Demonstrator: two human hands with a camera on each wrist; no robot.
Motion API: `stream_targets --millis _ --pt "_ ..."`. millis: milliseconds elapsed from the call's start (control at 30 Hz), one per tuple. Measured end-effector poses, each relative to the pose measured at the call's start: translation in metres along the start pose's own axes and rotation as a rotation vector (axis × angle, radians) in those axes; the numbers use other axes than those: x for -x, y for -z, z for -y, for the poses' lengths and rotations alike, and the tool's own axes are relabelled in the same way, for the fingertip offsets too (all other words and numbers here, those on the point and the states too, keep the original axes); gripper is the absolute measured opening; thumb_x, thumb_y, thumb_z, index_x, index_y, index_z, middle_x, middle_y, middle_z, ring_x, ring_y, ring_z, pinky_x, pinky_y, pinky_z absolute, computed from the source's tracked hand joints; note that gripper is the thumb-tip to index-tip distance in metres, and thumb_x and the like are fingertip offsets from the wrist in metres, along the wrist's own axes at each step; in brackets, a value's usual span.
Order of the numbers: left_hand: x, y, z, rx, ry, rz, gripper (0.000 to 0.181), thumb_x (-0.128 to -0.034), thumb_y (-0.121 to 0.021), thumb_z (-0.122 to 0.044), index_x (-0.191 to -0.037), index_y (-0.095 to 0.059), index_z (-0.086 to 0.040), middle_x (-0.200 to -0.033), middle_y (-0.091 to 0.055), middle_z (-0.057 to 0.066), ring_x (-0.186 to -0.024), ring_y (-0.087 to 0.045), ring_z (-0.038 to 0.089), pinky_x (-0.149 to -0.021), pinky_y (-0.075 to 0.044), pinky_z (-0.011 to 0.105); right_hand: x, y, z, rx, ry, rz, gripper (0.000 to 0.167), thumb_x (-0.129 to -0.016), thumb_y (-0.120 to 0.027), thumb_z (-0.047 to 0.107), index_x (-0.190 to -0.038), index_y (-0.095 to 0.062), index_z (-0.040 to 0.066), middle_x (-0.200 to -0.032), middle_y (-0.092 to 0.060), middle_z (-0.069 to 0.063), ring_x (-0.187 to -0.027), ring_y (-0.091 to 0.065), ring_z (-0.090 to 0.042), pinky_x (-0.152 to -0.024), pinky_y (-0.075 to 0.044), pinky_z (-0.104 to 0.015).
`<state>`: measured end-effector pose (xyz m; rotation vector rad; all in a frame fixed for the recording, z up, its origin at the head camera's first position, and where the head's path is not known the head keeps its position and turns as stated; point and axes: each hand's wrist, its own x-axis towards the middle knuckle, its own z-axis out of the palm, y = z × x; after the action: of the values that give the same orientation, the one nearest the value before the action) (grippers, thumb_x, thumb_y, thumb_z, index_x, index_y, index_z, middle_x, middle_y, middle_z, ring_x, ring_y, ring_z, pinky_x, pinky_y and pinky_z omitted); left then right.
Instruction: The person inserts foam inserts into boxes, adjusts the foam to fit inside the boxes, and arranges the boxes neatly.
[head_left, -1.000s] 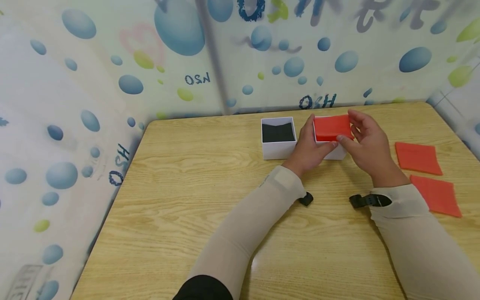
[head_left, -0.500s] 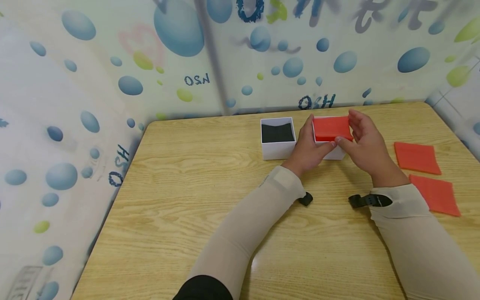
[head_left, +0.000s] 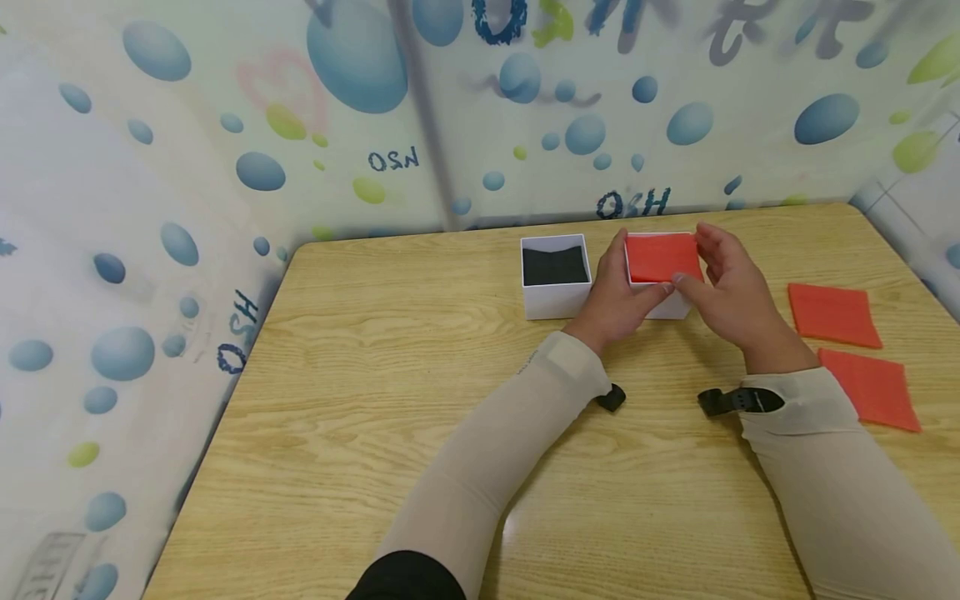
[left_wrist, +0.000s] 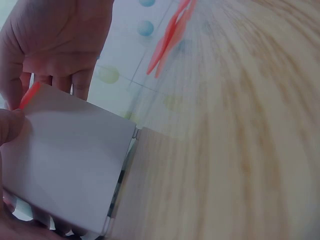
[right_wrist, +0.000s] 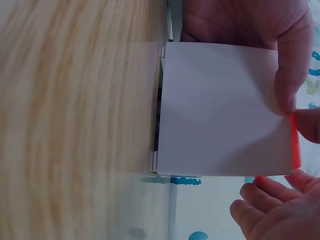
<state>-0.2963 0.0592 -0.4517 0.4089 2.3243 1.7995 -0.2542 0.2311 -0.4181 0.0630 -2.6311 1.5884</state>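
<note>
A white box point(head_left: 667, 309) stands near the back of the table with a folded red cloth point(head_left: 663, 257) lying in its opening. My left hand point(head_left: 618, 304) grips the box along its left side, thumb at the front rim by the red edge. At the right, my right hand point(head_left: 738, 292) touches the red cloth's front corner with its thumb, while its fingers spread beside the far right corner. Only the box's pale front face point(right_wrist: 220, 110) and a thin red strip show in the right wrist view. In the left wrist view, some fingers are hidden behind the box.
Left of my hands stands a second white box point(head_left: 558, 302) with a folded black cloth point(head_left: 557, 267) inside. Two flat red cloths lie at the right, a farther one point(head_left: 836, 315) and a nearer one point(head_left: 873, 389). A printed curtain point(head_left: 510, 125) hangs behind the table point(head_left: 375, 400).
The red cloth's front edge, raised at first, now lies flatter and lower in the box. Both hands stay at the box with slight finger movement.
</note>
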Motion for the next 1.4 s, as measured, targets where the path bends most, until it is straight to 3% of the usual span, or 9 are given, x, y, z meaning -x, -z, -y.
stream_targets --millis 333,433,533,733,833,1400 --pt "0.0 -0.001 0.001 -0.01 0.007 0.0 0.103 -0.095 -0.08 -0.03 -0.17 -0.009 -0.033 -0.162 -0.036 -0.009 -0.142 -0.041 0.008 -0.117 -0.044 0.033 0.0 -0.001 0.001 0.044 -0.006 0.02 0.079 -0.108 -0.058 0.023 -0.17 -0.011 0.008 -0.176 -0.017 -0.016 -0.162 -0.016 -0.039 -0.126 -0.019 -0.063" --pt "-0.001 -0.001 0.003 -0.013 -0.001 0.001 0.103 -0.0946 -0.08 -0.03 -0.17 -0.01 -0.032 -0.162 -0.036 -0.008 -0.142 -0.041 0.009 -0.116 -0.045 0.033 0.003 -0.002 0.007 0.17 -0.003 0.022 0.077 -0.109 -0.056 0.027 -0.169 -0.012 0.007 -0.175 -0.017 -0.019 -0.161 -0.017 -0.044 -0.121 -0.026 -0.07" --pt "-0.001 -0.001 0.003 -0.014 -0.018 0.005 0.103 -0.0946 -0.08 -0.029 -0.17 -0.009 -0.029 -0.162 -0.036 -0.007 -0.143 -0.04 0.009 -0.115 -0.045 0.031 0.007 -0.001 0.018 0.358 0.034 0.063 0.07 -0.11 -0.051 0.024 -0.168 -0.018 0.002 -0.173 -0.018 -0.025 -0.159 -0.015 -0.049 -0.118 -0.025 -0.074" --pt "-0.002 -0.002 0.003 -0.024 -0.035 0.008 0.102 -0.0957 -0.079 -0.029 -0.17 -0.009 -0.027 -0.164 -0.034 -0.007 -0.147 -0.036 0.009 -0.12 -0.04 0.032 0.014 0.004 0.039 0.663 0.061 0.284 0.057 -0.108 -0.039 0.013 -0.159 -0.032 -0.01 -0.169 -0.02 -0.032 -0.159 -0.011 -0.05 -0.12 -0.003 -0.078" --pt "-0.001 -0.001 0.002 -0.039 -0.022 0.003 0.102 -0.0959 -0.078 -0.03 -0.17 -0.008 -0.027 -0.166 -0.032 -0.006 -0.149 -0.036 0.011 -0.122 -0.038 0.034 0.015 0.0 0.045 0.745 0.06 0.354 0.057 -0.103 -0.038 0.008 -0.157 -0.036 -0.012 -0.168 -0.024 -0.033 -0.158 -0.017 -0.05 -0.118 -0.004 -0.081" --pt "0.0 0.0 0.001 -0.082 -0.004 -0.009 0.102 -0.0954 -0.078 -0.03 -0.17 -0.008 -0.03 -0.166 -0.032 -0.007 -0.149 -0.037 0.011 -0.122 -0.039 0.034 0.013 -0.011 0.038 0.758 0.076 0.303 0.059 -0.097 -0.046 0.008 -0.153 -0.043 -0.011 -0.163 -0.035 -0.033 -0.154 -0.029 -0.051 -0.118 -0.011 -0.08"
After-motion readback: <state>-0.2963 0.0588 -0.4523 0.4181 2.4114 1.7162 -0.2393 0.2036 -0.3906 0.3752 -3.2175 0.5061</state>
